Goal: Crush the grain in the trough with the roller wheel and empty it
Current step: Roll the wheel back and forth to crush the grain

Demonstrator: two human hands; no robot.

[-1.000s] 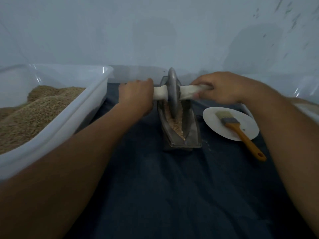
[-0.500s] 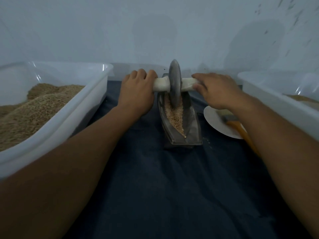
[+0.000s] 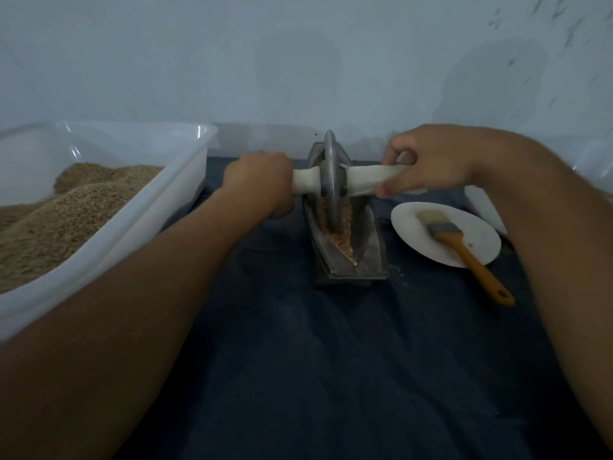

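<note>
Head view, dark blue cloth (image 3: 331, 376) over the tabletop, pale wall (image 3: 298, 61) behind, left hand (image 3: 258, 184) and right hand (image 3: 431, 164) grasping the white axle of the roller wheel (image 3: 331, 180) standing in the grain (image 3: 345, 240) of the metal trough (image 3: 365, 257) at centre, white bin (image 3: 149, 207) left, brush (image 3: 464, 247) on plate (image 3: 414, 224) right.

Head view, single, wide-angle: looks forward and down from above the near end of the trough (image 3: 348, 257), close, facing the wall behind it.

Both bare forearms are stretched forward from the near edge. The left hand (image 3: 257, 182) is clenched in a fist, knuckles up. The right hand (image 3: 428, 164) is curled with thumb extended below the fingers.
</note>
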